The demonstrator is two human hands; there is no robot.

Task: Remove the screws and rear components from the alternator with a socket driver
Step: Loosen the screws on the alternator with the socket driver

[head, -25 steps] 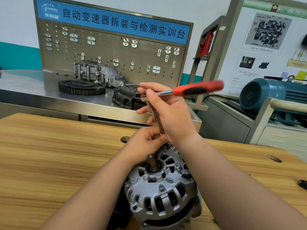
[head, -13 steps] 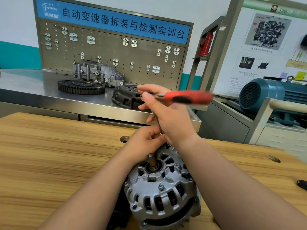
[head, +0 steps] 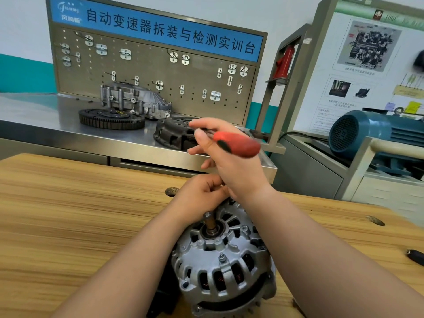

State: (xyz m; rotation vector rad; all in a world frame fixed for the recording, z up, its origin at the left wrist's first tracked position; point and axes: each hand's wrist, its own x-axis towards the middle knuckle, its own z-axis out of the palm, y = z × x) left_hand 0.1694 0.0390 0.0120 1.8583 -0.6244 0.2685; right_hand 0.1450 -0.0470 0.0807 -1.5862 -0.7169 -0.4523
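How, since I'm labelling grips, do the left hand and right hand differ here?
The left hand sits low, against the far rim of the alternator; the right hand is raised above it. The right hand holds the red socket driver handle between thumb and fingers; the left hand's fingers are curled, and what they grip is hidden. Both are bare and close together.

red-black driver handle (head: 237,145), silver alternator (head: 220,267)

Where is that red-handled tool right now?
Head view, centre: the red-and-black-handled socket driver is gripped in the right hand, above the silver alternator.
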